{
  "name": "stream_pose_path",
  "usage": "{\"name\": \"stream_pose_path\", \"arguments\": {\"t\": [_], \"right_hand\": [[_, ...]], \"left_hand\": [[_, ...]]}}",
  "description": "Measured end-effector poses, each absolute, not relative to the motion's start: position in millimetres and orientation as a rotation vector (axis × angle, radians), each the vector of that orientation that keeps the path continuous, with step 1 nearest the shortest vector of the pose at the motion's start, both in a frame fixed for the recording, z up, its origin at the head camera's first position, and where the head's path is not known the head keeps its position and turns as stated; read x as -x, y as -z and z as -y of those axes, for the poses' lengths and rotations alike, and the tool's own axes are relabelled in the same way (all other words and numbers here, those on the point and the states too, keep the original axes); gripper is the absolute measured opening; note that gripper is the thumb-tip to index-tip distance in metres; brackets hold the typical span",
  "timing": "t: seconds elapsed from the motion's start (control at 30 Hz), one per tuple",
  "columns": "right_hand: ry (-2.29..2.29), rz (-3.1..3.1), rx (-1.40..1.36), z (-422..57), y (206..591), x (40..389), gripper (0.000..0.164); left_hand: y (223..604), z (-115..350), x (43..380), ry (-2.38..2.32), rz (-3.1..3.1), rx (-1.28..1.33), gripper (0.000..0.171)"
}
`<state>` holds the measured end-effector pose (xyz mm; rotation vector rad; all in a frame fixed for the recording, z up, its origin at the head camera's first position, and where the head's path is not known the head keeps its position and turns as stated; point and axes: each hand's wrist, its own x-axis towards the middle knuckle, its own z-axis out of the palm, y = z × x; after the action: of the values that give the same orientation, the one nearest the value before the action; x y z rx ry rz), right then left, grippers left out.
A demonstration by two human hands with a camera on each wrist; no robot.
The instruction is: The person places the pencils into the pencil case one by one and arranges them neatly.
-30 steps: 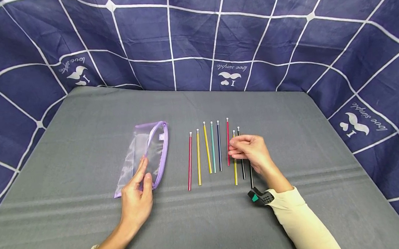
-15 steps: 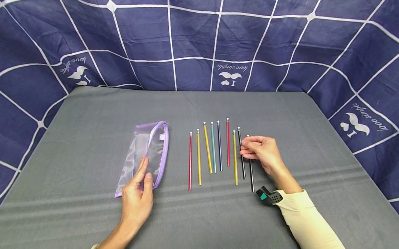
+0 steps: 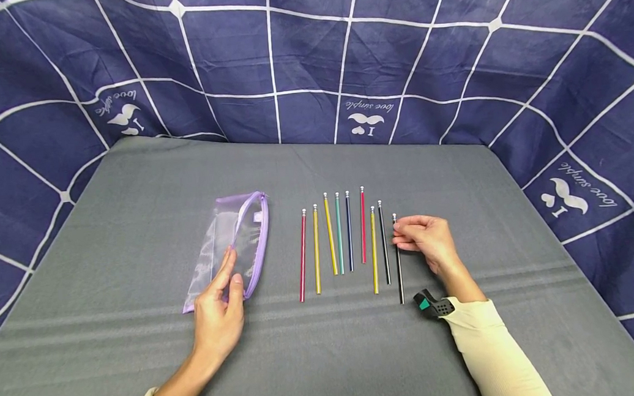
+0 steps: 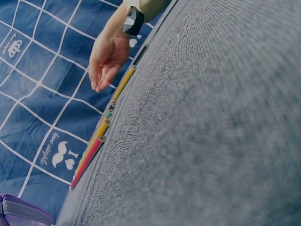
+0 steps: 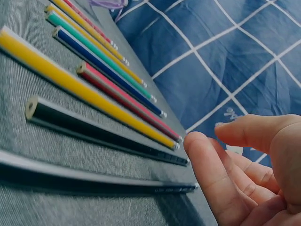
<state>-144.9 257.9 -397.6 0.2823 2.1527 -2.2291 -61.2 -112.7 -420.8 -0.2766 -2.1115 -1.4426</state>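
A clear pouch with purple zipper trim (image 3: 256, 245) lies on the left, its zipper side parted. My left hand (image 3: 217, 315) rests on its near part with fairly straight fingers; the thumb lies apart from them. To the right, several pencils lie in a row, red, yellow, green, dark blue and black. My right hand (image 3: 427, 242) hovers at the upper end of the rightmost black pencil (image 3: 399, 272). In the right wrist view a gap shows between its thumb and index finger, with nothing held. Whether a fingertip touches this black pencil (image 5: 94, 181) I cannot tell.
A grey cloth (image 3: 328, 357) covers the table beneath everything. Behind it and at both sides hangs a dark blue curtain (image 3: 307, 57) with white grid lines. Black wrist-worn devices sit at both wrists, the right one (image 3: 434, 305) low beside the black pencil.
My right hand has moved rightward, from above the red and yellow pencils to the rightmost black one, uncovering the pencils it passed. The left hand and pouch stay as they were.
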Motion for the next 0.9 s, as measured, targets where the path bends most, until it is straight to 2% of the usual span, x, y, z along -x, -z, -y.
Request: {"name": "stream_pose_path", "arguments": {"t": [0.33,0.9], "right_hand": [[2.102,-2.254,-0.369,-264.3,402.3,146.9,0.012],[1.715,-2.414,-0.425,-266.0,398.3,144.2,0.032]], "left_hand": [[420.8,112.7,61.2,1.45,2.112,0.268,0.042],[420.3,113.2,61.2,1.456,2.121,0.259,0.042]]}}
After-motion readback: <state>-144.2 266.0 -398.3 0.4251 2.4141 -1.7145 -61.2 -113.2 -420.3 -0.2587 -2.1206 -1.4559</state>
